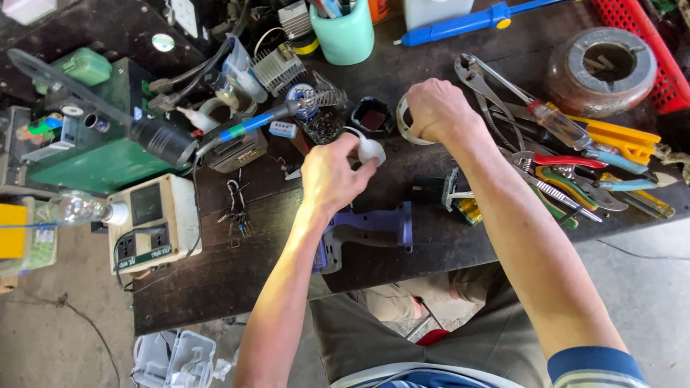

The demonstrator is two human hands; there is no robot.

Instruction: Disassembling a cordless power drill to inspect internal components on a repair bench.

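My left hand (pixel 332 176) grips a small white bulb-shaped part (pixel 371 150) over the dark workbench (pixel 215 273). My right hand (pixel 436 109) is closed as a fist on a pale tape ring (pixel 404 123), just behind and right of the white part. A small black square tray (pixel 371 116) sits between the two hands. Below my left wrist lies a purple tool housing (pixel 374 228). A blue-handled soldering iron (pixel 266 119) rests in its coil stand (pixel 323 98) to the left.
Pliers, cutters and screwdrivers (pixel 575 154) are piled at the right, beside a brown ring-shaped block (pixel 600 68) and a red basket (pixel 647 43). A green box (pixel 93 144), a beige socket unit (pixel 151 219) and a mint cup (pixel 345 32) stand left and behind.
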